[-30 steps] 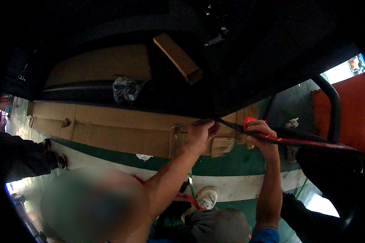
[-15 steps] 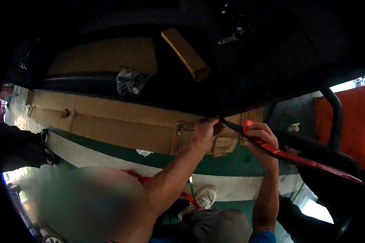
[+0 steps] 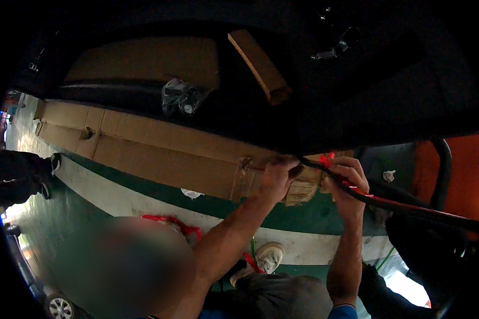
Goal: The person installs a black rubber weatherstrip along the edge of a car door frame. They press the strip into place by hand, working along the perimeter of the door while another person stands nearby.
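Observation:
A long, flexible black strip with a shiny red face along part of it runs from between my hands out to the right. My right hand is closed round it, thumb and fingers pinching. A loose bit of red film sticks up beside those fingers. My left hand is closed at the strip's left end, at the corner of a dark, box-like space; its fingertips are partly hidden. Beneath both hands lies a long, flattened cardboard piece.
Inside the dark space lie a narrow cardboard box, a clear plastic bag and a cardboard sheet. Red film trails by my left forearm. An orange panel and a black tube stand at right. Another person's legs are at left.
The view has shifted slightly. The strip has turned between my hands, so less of its red face shows and more of the black. Both hands keep their hold.

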Demonstrator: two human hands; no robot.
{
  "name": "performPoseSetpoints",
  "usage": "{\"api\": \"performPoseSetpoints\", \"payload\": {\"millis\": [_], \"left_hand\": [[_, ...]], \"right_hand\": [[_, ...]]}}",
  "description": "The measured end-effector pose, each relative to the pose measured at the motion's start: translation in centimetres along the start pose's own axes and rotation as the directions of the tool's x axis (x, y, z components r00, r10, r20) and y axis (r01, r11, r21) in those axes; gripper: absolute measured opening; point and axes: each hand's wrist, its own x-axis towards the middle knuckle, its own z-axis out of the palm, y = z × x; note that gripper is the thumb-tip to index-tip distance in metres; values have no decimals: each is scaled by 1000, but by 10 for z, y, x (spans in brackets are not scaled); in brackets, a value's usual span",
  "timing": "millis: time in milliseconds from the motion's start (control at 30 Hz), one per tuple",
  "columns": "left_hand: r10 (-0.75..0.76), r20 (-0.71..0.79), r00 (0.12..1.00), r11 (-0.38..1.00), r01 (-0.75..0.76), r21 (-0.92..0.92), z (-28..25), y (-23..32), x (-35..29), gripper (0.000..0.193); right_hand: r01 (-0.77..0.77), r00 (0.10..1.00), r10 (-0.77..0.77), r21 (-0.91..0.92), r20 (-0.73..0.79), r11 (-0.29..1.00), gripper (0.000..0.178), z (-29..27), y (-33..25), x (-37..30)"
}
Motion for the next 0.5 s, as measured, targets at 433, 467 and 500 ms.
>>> {"api": "performPoseSetpoints", "payload": {"millis": [433, 467, 500], "left_hand": [[-378, 169, 910, 196, 258, -946, 37, -11, 0, 15], [-372, 133, 919, 257, 240, -936, 37, -10, 1, 15], [-366, 98, 926, 316, 223, -922, 36, -9, 1, 15]], "right_hand": [[70, 987, -82, -87, -141, 994, 26, 23, -2, 8], [68, 984, -81, -85, -158, 994, 26, 24, -2, 8], [66, 981, -80, -83, -175, 994, 26, 25, -3, 8]]}}
